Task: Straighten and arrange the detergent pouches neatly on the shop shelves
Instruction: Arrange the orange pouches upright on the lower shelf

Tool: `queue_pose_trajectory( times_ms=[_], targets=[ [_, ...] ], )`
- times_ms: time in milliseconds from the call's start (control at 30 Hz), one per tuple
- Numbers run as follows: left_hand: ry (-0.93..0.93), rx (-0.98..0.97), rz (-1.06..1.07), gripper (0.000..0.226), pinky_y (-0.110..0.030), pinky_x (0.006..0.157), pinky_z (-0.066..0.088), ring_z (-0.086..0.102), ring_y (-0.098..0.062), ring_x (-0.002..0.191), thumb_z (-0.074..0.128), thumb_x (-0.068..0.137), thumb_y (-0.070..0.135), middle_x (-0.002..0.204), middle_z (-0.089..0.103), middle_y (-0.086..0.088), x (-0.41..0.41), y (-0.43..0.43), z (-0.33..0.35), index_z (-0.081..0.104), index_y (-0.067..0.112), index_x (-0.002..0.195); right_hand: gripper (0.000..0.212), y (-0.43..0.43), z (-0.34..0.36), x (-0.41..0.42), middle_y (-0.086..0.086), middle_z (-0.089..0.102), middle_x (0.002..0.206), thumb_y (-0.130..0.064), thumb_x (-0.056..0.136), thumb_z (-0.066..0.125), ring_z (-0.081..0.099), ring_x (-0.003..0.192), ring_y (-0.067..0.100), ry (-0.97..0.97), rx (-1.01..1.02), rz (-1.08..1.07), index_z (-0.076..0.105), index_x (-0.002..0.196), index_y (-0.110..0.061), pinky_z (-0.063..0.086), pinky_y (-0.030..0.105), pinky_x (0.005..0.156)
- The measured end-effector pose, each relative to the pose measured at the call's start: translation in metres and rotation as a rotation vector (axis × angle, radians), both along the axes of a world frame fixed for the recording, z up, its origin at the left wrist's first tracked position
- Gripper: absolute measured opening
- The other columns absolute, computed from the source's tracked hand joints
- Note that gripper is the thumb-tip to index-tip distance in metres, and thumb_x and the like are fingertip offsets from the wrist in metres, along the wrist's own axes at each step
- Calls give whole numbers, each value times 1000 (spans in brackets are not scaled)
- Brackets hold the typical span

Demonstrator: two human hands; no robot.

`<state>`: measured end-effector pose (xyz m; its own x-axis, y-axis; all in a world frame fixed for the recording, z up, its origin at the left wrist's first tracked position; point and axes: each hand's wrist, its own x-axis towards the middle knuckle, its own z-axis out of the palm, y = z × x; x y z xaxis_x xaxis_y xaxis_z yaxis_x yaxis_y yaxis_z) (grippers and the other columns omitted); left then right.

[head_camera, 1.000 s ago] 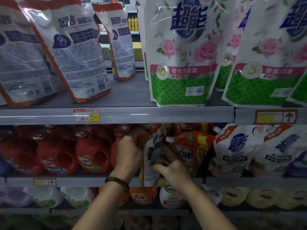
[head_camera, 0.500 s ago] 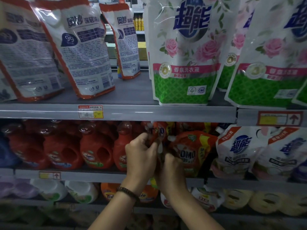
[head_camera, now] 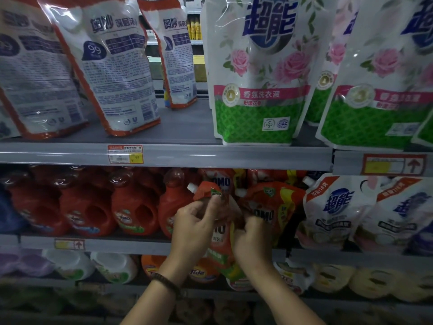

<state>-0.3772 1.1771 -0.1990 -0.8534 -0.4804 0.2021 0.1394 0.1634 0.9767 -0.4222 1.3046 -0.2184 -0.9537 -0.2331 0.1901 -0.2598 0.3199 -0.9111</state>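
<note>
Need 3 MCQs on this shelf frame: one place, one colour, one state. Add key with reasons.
1. The rose-printed pouches stand on:
A. the upper shelf, right side
B. the lowest shelf, left side
C. the floor

2. The jug bottles on the middle shelf are:
A. red
B. blue
C. yellow

3. The left hand and right hand:
A. both hold the orange spouted pouch
B. are both empty
C. only the right holds it

Key:
1 A, they stand above the upper price rail.
2 A, their bodies are red.
3 A, fingers of both hands curl on the pouch.
</note>
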Motion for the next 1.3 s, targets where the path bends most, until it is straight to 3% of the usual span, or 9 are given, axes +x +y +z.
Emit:
queue_pose_trajectory(
  times_ms=[133,233,433,600,733,800,900,1067,1300],
  targets=[
    [-172,35,137,5,-56,86,63,78,-21,91,81,94,28,94,80,2,3,-33,-31,77,30,93,19,4,-5,-13,-25,63,80,-7,101,64,63,72,-14,49,31,-31,80,106,-17,48,1,63],
    [-267,-76,84,19,-37,81,60,73,-4,91,82,92,31,100,75,13,7,-44,-33,67,39,100,20,7,-7,-24,-20,68,94,-13,104,65,65,91,-4,56,-1,-36,78,117,-20,46,-1,72],
    [-472,78,-138,28,-54,89,64,74,-32,106,66,104,30,126,69,-6,-5,-51,-41,55,35,129,12,6,-11,-40,-23,70,97,-27,105,63,63,89,-19,26,-86,65,74,111,-29,42,-1,77],
    [-436,261,-27,21,-49,74,65,73,-41,102,70,101,20,120,68,-17,-20,-56,-54,60,29,117,16,3,-12,-47,-19,74,107,-28,104,64,64,97,-19,-30,-146,128,76,115,-26,43,0,83],
    [-321,313,55,19,-62,78,65,74,-41,102,73,98,12,115,74,-18,-25,-52,-59,65,21,113,19,-1,-14,-52,-24,69,109,-22,104,65,59,97,-26,-67,-120,125,77,119,-25,38,-6,80],
    [-240,327,95,15,-56,78,66,73,-39,103,69,100,8,111,73,-14,-25,-49,-62,64,17,111,22,-1,-13,-56,-20,71,114,-24,103,67,61,104,-14,-98,-65,98,77,122,-25,37,-6,79],
    [-183,380,131,12,-59,87,63,70,-35,102,65,102,7,107,70,-11,-26,-45,-63,64,19,106,21,0,-14,-62,-15,72,114,-27,103,68,65,111,7,-105,-16,109,79,120,-27,45,4,82],
    [-130,484,217,22,-58,92,57,67,-34,91,59,104,3,94,69,-12,-30,-45,-64,63,22,92,17,1,-17,-70,-15,76,118,-29,101,72,67,114,11,-91,114,81,81,113,-36,56,33,101],
    [-120,630,140,21,-45,90,50,64,-27,103,45,111,17,102,68,-8,-31,-40,-75,64,16,102,16,6,-14,-72,-15,76,113,-40,104,65,69,109,15,28,342,-34,78,113,-39,59,37,96]
  ],
)
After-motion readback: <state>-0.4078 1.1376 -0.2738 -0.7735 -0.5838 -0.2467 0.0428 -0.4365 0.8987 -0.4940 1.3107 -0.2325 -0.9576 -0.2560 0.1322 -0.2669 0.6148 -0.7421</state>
